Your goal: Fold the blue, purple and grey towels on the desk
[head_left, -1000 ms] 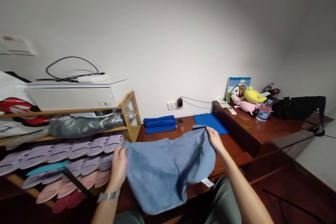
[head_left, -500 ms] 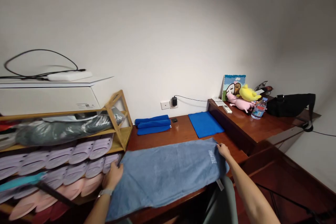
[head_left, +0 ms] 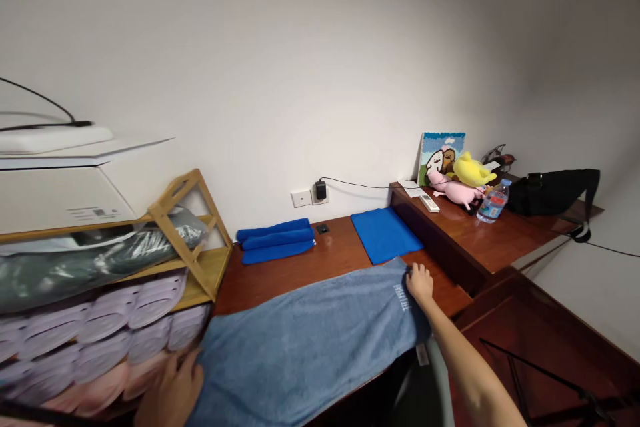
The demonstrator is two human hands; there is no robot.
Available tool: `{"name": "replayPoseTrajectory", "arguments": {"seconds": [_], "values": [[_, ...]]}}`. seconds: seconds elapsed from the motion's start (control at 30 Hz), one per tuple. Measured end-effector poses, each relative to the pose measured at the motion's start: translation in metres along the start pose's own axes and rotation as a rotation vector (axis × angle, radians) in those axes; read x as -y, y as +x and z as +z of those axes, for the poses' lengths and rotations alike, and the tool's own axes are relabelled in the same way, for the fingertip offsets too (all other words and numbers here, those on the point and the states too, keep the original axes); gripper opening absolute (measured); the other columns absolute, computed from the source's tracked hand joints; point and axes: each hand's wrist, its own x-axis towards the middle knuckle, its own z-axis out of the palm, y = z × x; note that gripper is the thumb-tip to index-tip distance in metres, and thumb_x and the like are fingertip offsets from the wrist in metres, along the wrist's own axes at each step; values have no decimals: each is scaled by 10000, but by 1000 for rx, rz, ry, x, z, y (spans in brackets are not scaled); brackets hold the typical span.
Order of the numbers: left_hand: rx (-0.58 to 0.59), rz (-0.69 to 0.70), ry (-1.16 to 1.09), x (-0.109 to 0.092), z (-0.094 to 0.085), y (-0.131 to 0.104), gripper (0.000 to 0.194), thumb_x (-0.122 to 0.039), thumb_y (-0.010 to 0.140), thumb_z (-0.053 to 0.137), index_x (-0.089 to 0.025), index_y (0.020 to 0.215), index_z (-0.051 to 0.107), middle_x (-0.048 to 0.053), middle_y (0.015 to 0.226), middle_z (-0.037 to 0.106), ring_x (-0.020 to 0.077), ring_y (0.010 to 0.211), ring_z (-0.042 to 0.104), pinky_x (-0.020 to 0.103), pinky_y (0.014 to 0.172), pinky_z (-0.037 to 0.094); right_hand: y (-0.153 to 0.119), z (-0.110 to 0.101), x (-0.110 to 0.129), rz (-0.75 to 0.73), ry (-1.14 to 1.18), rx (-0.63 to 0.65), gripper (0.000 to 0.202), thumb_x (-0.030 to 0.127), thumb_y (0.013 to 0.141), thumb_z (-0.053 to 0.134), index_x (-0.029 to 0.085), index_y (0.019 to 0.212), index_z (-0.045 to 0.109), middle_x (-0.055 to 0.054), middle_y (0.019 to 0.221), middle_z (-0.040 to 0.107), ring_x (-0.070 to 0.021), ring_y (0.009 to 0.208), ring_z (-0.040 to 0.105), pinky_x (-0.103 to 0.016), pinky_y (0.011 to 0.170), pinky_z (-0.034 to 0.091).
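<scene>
A long grey-blue towel (head_left: 310,340) lies spread across the brown wooden desk, its front edge hanging over. White lettering and a pale tag are at its right end. At the towel's left edge, my left hand (head_left: 173,387) has bent fingers on the cloth; it is slightly blurred and cut off by the frame's bottom. My right hand (head_left: 420,281) grips the far right corner, near the lettering. Behind the towel are a rolled or folded blue cloth (head_left: 276,240) and a flat folded blue cloth (head_left: 387,235).
On the left stands a wooden rack (head_left: 197,233) with lilac and pink slippers and a white box (head_left: 60,193) on top. The raised desk section (head_left: 475,243) holds plush toys, a water bottle (head_left: 493,201), a remote and a black bag (head_left: 555,197). A charger (head_left: 321,189) is plugged into the wall.
My left hand has moved down and left along the towel's left edge. The right hand remains at its corner. The view has shifted slightly right, and the towel's left end sits lower.
</scene>
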Motion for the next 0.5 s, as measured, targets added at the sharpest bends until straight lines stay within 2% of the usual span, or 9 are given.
{"name": "replayPoseTrajectory", "arguments": {"seconds": [0.1, 0.17, 0.2, 0.27, 0.33, 0.43, 0.5], "values": [[-37, 140, 54, -23, 3, 19, 594, -370, 972, 282, -130, 1261, 742, 219, 1409, 697, 332, 1268, 686, 472, 1145, 505, -11, 14, 25, -285, -1, -25, 519, 316, 1061, 409, 228, 1547, 566, -135, 1635, 502, -270, 1506, 448, -401, 1242, 316], [11, 169, 37, -39, 12, 35, 613, -395, 988, 294, -139, 1348, 719, 199, 1498, 657, 327, 1379, 624, 479, 1199, 462, -17, 23, 40, -463, -7, 42, 535, 356, 1090, 367, 275, 1588, 543, -79, 1692, 455, -244, 1561, 386, -402, 1289, 254], [52, 157, 29, -44, 18, 41, 626, -411, 987, 308, -142, 1400, 695, 192, 1540, 630, 335, 1434, 583, 494, 1221, 438, -19, 26, 45, -496, -20, 88, 547, 385, 1102, 350, 290, 1615, 515, -61, 1717, 422, -244, 1590, 346, -421, 1306, 227], [134, 92, 23, -48, 32, 49, 665, -440, 977, 337, -146, 1498, 627, 189, 1609, 569, 352, 1515, 504, 525, 1255, 391, -21, 31, 49, -455, -57, 160, 572, 442, 1118, 324, 312, 1660, 451, -36, 1761, 343, -255, 1634, 266, -455, 1325, 185], [190, 29, 23, -44, 47, 50, 704, -468, 972, 351, -151, 1567, 555, 192, 1663, 503, 358, 1564, 441, 543, 1277, 348, -19, 31, 44, -385, -93, 181, 583, 477, 1127, 308, 323, 1678, 417, -23, 1780, 292, -264, 1651, 226, -467, 1333, 158], [214, -3, 11, -38, 60, 48, 741, -509, 980, 348, -162, 1621, 477, 201, 1719, 411, 353, 1618, 349, 554, 1298, 296, -11, 23, 26, -306, -139, 185, 595, 505, 1132, 299, 330, 1696, 375, -11, 1784, 272, -261, 1656, 211, -464, 1340, 132], [223, -27, 8, -37, 62, 47, 766, -535, 976, 354, -161, 1638, 445, 206, 1739, 369, 353, 1634, 313, 559, 1305, 276, -7, 15, 13, -262, -163, 205, 607, 513, 1137, 284, 327, 1714, 328, -6, 1788, 251, -254, 1661, 192, -469, 1341, 128]]}}
